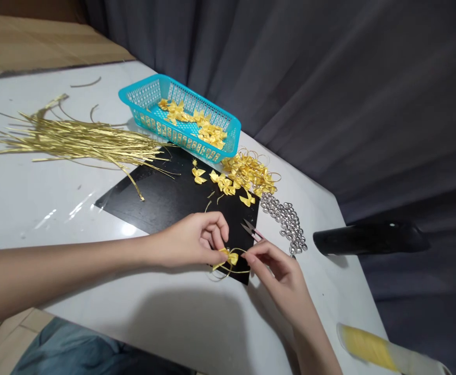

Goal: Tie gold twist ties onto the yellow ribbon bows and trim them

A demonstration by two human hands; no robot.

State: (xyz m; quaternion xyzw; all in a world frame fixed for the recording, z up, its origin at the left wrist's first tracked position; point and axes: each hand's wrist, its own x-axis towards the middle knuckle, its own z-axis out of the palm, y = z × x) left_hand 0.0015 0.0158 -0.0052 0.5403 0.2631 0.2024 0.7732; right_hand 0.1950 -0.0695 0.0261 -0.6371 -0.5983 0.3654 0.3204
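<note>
My left hand (196, 239) pinches a small yellow ribbon bow (232, 258) between thumb and fingers, over the near corner of a black mat (153, 195). Thin gold cord (237, 271) loops out from the bow. My right hand (276, 271) is closed at the fingertips on a strand of that cord, just right of the bow. Small scissors (252, 229) with pinkish handles lie beyond my right fingers, blades pointing left. Several loose yellow bows (223, 183) and cord scraps rest along the mat's far side.
A blue basket (181, 138) holding yellow bows stands at the back. A bundle of gold cords (83, 140) lies left. Behind the scissors are a pile of corded bows (251, 174) and silvery beads (286, 219). To the right are a black object (368, 238) and a yellow-and-clear cylinder (368, 345).
</note>
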